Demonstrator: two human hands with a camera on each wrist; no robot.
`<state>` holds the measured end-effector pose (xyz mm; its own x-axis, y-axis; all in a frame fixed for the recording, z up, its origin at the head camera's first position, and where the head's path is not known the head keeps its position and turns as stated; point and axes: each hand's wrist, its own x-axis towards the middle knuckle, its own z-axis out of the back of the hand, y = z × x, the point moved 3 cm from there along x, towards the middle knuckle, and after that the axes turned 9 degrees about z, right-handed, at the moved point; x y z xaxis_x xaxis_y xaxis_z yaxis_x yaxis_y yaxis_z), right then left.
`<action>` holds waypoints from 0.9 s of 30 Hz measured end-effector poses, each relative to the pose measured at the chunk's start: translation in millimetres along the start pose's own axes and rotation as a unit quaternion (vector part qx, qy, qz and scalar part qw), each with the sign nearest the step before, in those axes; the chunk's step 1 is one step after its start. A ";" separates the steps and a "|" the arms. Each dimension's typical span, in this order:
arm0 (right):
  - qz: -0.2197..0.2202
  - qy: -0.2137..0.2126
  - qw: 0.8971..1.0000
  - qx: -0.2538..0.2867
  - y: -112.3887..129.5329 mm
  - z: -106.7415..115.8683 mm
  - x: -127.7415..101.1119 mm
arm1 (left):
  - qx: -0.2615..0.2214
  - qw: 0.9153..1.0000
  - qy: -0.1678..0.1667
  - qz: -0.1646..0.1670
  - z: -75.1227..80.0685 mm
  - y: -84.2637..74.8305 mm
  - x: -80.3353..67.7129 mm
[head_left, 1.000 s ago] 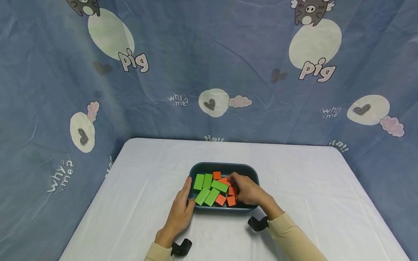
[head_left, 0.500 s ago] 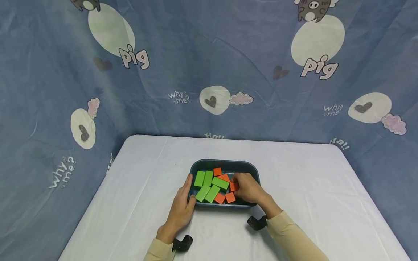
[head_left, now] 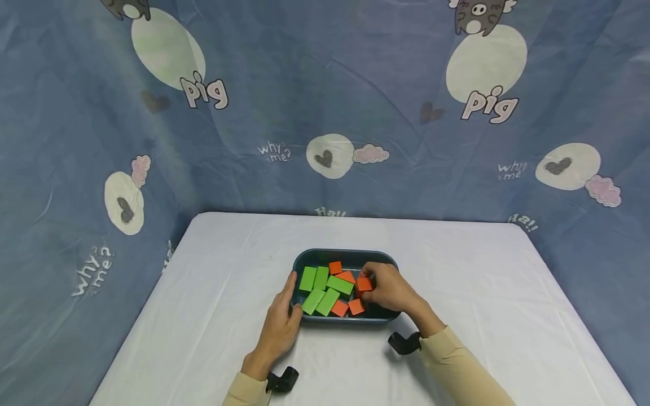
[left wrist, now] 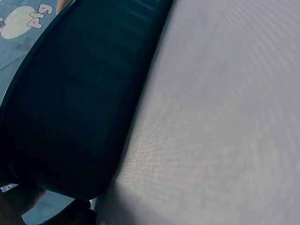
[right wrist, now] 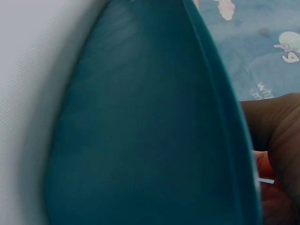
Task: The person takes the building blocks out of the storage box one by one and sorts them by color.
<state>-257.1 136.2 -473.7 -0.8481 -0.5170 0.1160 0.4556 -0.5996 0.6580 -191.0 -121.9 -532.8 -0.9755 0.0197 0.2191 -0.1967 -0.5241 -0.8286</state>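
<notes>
While the left hand (head_left: pixel 279 322) lies along the left end of a dark teal tray (head_left: pixel 347 320), its grip apart and its fingers straight against the rim, the right hand (head_left: pixel 392 290) reaches in from the right, its grip clamped on an orange block (head_left: pixel 364 283). That block is pinched just below the centre of the head view; whether it touches the tray's floor cannot be told. Left of it in the tray lie other orange blocks (head_left: pixel 339 308) and, farther left, green blocks (head_left: pixel 339 285). The tray sits on a white-covered table (head_left: pixel 467 282).

Behind hangs a blue cloth (head_left: pixel 244 180) with readable print: "pig" at upper left and upper right, "why me?" at lower left, near the centre and at right, and "Ha!!" beside the table's back edge. In the left wrist view, "pig" shows again at upper left.
</notes>
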 end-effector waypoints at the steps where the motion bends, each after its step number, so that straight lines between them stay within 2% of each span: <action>1: 0.003 0.000 1.000 0.004 -0.2 0.5 -0.3 | -0.001 1.000 0.000 0.003 0.4 -0.2 -0.3; 8: 0.018 -0.001 0.997 0.070 -3.1 6.6 -3.2 | -0.012 1.000 -0.001 0.020 2.7 -1.7 -1.4; 18: 0.019 -0.027 0.987 0.154 -6.1 24.7 -10.0 | 0.009 1.000 -0.005 0.011 6.3 -3.2 -1.6; 27: -0.022 -0.070 0.973 0.220 -20.7 52.6 -20.1 | 0.019 1.000 -0.002 0.024 13.3 -1.4 -4.8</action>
<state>-263.7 191.1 -450.6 -0.9069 -0.3898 0.1600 0.2834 -0.2833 0.9162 -184.7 -132.6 -525.8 -0.9833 -0.0086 0.1818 -0.1463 -0.5572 -0.8174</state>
